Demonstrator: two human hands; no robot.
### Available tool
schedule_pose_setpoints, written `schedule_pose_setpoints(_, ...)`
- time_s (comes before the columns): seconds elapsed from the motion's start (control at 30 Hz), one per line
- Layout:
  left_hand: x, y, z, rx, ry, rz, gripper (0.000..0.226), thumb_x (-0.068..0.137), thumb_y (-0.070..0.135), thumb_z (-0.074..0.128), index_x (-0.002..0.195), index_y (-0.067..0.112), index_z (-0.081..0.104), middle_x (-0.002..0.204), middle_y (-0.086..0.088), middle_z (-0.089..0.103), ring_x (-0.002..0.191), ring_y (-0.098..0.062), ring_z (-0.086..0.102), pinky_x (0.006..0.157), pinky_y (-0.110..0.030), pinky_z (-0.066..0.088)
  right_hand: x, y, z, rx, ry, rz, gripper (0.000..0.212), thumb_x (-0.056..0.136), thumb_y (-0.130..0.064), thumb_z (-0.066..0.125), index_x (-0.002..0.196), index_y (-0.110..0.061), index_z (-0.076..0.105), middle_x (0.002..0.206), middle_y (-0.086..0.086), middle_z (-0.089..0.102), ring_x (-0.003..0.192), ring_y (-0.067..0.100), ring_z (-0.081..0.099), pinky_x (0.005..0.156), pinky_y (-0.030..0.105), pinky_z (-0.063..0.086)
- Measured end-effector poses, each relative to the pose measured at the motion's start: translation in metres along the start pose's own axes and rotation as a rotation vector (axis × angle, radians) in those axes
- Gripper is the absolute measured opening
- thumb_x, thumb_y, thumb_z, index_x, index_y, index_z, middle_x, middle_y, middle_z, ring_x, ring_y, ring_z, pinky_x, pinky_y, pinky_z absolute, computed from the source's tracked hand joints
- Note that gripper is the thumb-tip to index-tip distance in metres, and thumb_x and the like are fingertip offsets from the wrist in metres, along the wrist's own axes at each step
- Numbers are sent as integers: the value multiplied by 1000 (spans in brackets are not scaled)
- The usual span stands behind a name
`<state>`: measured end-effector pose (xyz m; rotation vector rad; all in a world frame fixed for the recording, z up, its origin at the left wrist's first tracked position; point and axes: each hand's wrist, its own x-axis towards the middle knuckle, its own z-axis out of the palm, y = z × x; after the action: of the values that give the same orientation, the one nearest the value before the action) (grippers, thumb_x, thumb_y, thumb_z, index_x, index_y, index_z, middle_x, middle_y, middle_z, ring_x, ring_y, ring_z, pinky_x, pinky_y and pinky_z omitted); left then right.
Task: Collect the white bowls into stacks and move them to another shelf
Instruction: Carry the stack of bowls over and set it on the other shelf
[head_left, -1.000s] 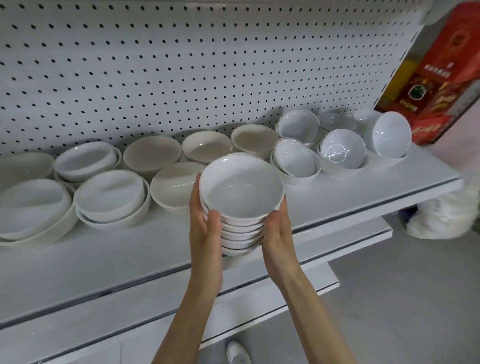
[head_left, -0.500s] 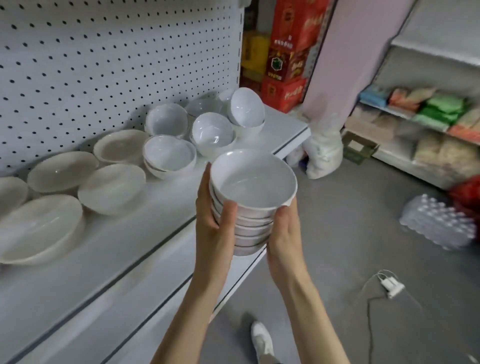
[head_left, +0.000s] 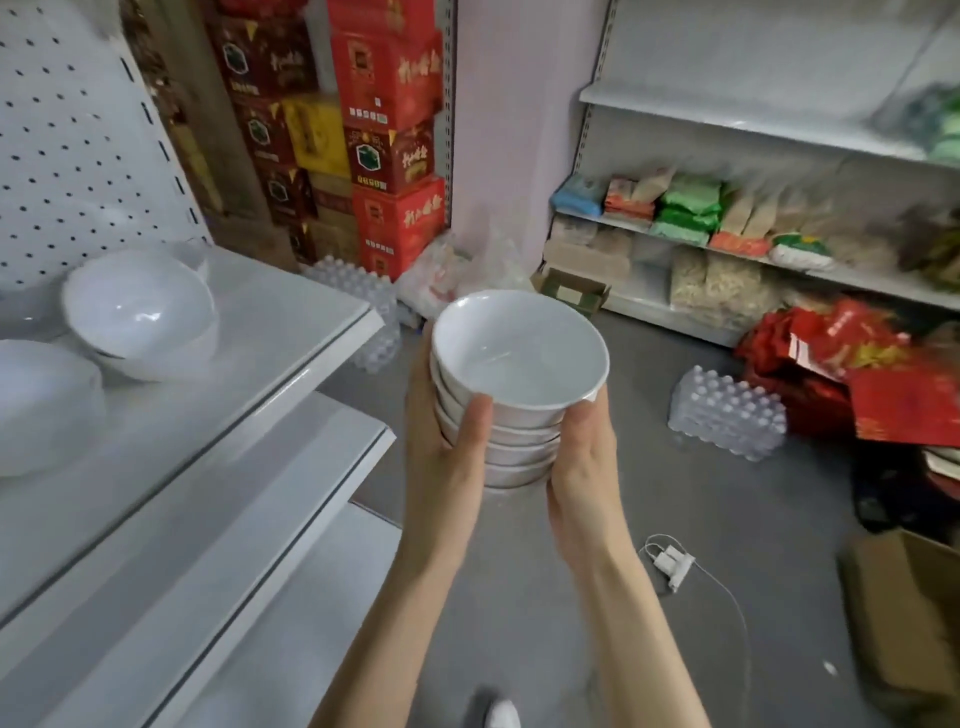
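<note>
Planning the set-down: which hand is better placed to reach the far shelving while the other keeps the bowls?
Right hand, probably: the far shelving lies on its side, and the left hand lays its thumb across the bowl stack.

Stack of white bowls (head_left: 519, 364), about five nested, upright, clasped between left hand (head_left: 447, 441) and right hand (head_left: 587, 457), clear of the shelf (head_left: 291, 332). Loose white bowls (head_left: 140, 317) lie tilted on that shelf.

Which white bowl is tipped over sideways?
The glossy white bowl on the white metal shelf, left: it leans, opening sideways; the carried stack of white bowls sits upright.
</note>
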<state>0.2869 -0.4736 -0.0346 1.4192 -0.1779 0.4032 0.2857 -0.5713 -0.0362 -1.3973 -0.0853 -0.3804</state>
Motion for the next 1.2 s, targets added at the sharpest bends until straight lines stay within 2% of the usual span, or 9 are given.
schedule_pose_setpoints(0.17, 50, -28, 94, -41, -63, 7, 101, 72, 81, 50, 145, 13, 34, 141, 6, 48, 126, 3, 47, 96, -8, 38, 72, -1, -73, -40, 45, -12, 87, 69, -83, 51, 134, -27, 41, 126, -25, 57, 122, -3, 50, 93, 7, 38)
schedule_pose_setpoints(0.27, 84, -49, 141, -60, -99, -15, 99, 71, 80, 52, 144, 14, 36, 142, 3, 49, 128, -4, 48, 102, -21, 43, 118, 9, -107, -50, 80, -12, 91, 69, -82, 53, 137, -23, 41, 132, -14, 56, 126, 4, 50, 98, 15, 39)
schedule_pose_setpoints(0.33, 109, -66, 170, -66, -127, -32, 100, 70, 80, 53, 145, 18, 35, 144, 1, 47, 132, -9, 45, 107, -28, 40, 151, 19, -128, -55, 117, 1, 87, 68, -84, 52, 134, -28, 42, 131, -13, 56, 126, 7, 50, 101, 21, 39)
schedule_pose_setpoints(0.53, 209, -136, 256, -117, -170, -49, 101, 69, 81, 54, 146, 19, 35, 146, 4, 46, 133, -6, 44, 110, -28, 37, 276, 59, -182, -91, 170, -4, 85, 66, -85, 52, 132, -32, 42, 130, -19, 56, 126, 2, 49, 98, 14, 39)
schedule_pose_setpoints(0.73, 354, -198, 354, -139, -179, -16, 100, 73, 84, 44, 147, 18, 30, 149, 6, 41, 137, -3, 37, 114, -27, 31, 450, 77, -224, -131, 197, -12, 74, 64, -85, 54, 125, -45, 43, 121, -33, 57, 121, -7, 50, 92, 6, 39)
schedule_pose_setpoints(0.8, 404, -210, 389, -164, -185, -3, 99, 72, 85, 44, 146, 20, 31, 146, 9, 43, 134, 0, 40, 109, -20, 35, 507, 76, -238, -167, 208, -45, 65, 70, -75, 58, 126, -46, 42, 120, -35, 58, 120, -8, 51, 90, 5, 39)
schedule_pose_setpoints(0.9, 467, -224, 441, -188, -245, 12, 90, 72, 83, 45, 140, 25, 34, 138, 16, 47, 125, 9, 45, 97, -7, 36, 582, 79, -265, -160, 243, -64, 54, 76, -59, 51, 127, -44, 41, 121, -35, 56, 120, -10, 49, 91, 5, 39)
schedule_pose_setpoints(1.07, 546, -262, 514, -178, -311, 4, 99, 71, 82, 50, 146, 19, 33, 146, 5, 45, 132, -3, 43, 105, -17, 38, 682, 102, -309, -164, 316, -88, 93, 68, -84, 51, 139, -26, 41, 134, -16, 54, 125, -2, 49, 96, 10, 40)
schedule_pose_setpoints(1.2, 606, -313, 578, -162, -318, -47, 100, 66, 85, 52, 143, 24, 36, 142, 11, 49, 128, -1, 47, 103, -19, 42, 765, 138, -357, -156, 341, -68, 68, 75, -69, 54, 133, -35, 43, 128, -27, 56, 121, -7, 50, 92, 5, 39)
